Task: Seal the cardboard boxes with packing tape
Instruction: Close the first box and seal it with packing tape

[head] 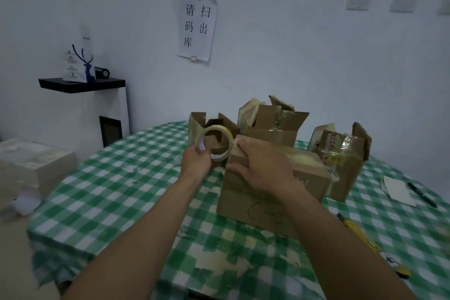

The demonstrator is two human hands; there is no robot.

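Observation:
A closed brown cardboard box [246,204] with pen marks on its front stands in the middle of the green checked table [117,192]. My right hand [263,168] lies flat over its top left corner, fingers spread, pressing on it. Just left of the box my left hand [197,161] holds a roll of yellowish packing tape [215,142] upright, level with the box top. Three more boxes with raised flaps stand behind: a small one [194,124] behind the roll, a taller one [275,126] in the middle, and a taped one [343,161] at the right.
A yellow utility knife [372,246] lies on the table at the right. Farther back right lie a black pen [422,194] and a white paper [397,190]. Torn tape scraps dot the cloth. A pale carton [34,163] and a black-topped cabinet [82,84] stand at the left.

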